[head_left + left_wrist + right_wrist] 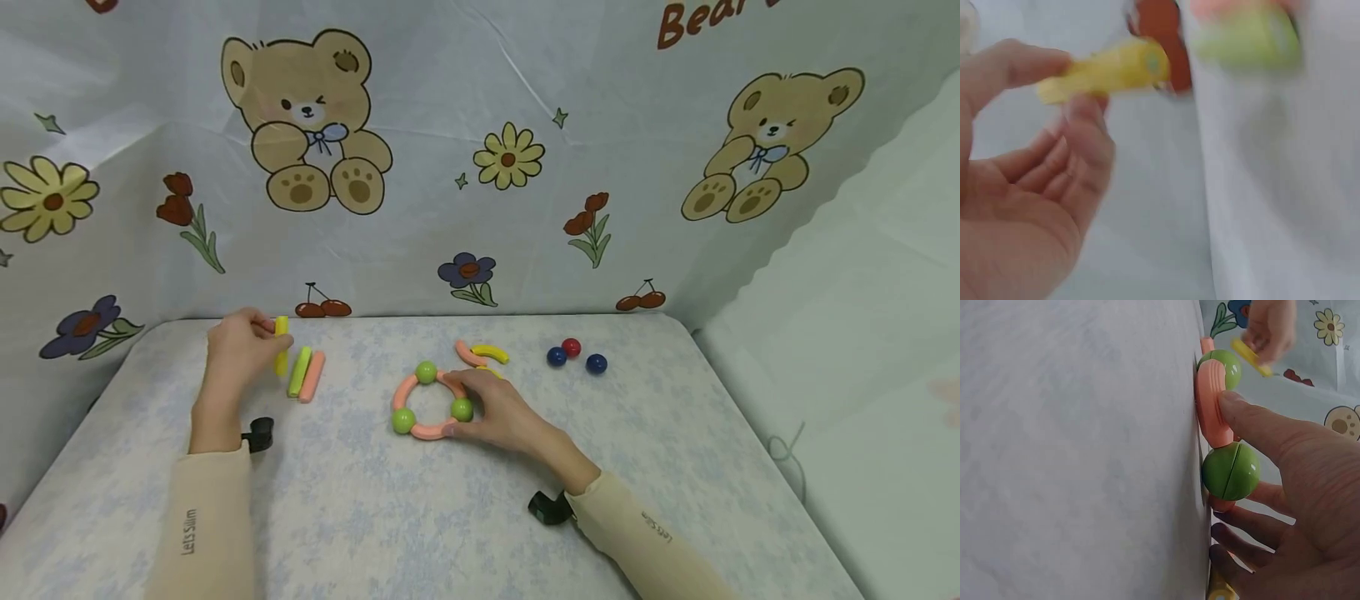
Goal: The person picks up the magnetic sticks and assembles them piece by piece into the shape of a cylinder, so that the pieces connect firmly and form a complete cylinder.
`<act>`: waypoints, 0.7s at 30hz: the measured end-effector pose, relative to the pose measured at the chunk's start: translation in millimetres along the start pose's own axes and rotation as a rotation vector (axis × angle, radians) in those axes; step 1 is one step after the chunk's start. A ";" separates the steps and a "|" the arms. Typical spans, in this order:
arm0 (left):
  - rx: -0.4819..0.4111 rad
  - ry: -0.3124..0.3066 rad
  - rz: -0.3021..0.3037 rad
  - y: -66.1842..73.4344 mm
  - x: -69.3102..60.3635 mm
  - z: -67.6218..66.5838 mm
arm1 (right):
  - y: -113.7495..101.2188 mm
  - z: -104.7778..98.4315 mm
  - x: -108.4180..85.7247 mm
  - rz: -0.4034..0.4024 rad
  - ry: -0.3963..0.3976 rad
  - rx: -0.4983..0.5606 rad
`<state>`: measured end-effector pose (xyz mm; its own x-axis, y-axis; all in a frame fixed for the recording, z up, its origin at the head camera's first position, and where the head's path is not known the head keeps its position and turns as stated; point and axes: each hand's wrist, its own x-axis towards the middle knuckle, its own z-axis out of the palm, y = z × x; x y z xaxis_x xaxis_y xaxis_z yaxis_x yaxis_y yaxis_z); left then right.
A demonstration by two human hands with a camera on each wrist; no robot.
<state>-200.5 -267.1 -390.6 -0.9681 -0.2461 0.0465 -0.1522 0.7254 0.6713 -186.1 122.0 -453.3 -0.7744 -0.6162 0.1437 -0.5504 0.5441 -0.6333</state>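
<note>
Above the table's far left edge, my left hand [238, 354] pinches a straight yellow stick [281, 364] between thumb and fingers. In the left wrist view, a round socket shows in the end of the yellow stick [1138, 64]. My right hand [512, 421] holds a ring [430, 432] lying flat on the table, made of curved coral pieces joined by 3 green balls. In the right wrist view, the thumb presses a coral piece [1211, 406] and the other fingers reach round beyond a green ball [1231, 471].
Green [299, 372] and coral [312, 377] straight sticks lie side by side near my left hand. Behind my right hand are curved coral [469, 353] and yellow [491, 353] pieces. Farther right sit two blue balls [596, 363] and a red ball [572, 347]. A bear-print cloth [427, 233] hangs behind.
</note>
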 end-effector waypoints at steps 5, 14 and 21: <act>-0.165 -0.035 0.239 37.2 -5.9 32.1 | -4.1 0.2 -1.1 -0.014 -0.003 -0.008; -0.260 -0.083 0.486 83.1 -21.0 93.9 | -8.5 1.1 -0.6 -0.022 -0.001 -0.044; -0.232 -0.219 0.503 86.7 -26.7 112.5 | -10.6 0.6 0.5 -0.013 0.002 -0.044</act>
<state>-210.2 -125.3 -416.9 -0.9324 0.2475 0.2633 0.3590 0.5527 0.7521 -180.5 115.6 -446.9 -0.7674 -0.6227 0.1532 -0.5740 0.5605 -0.5969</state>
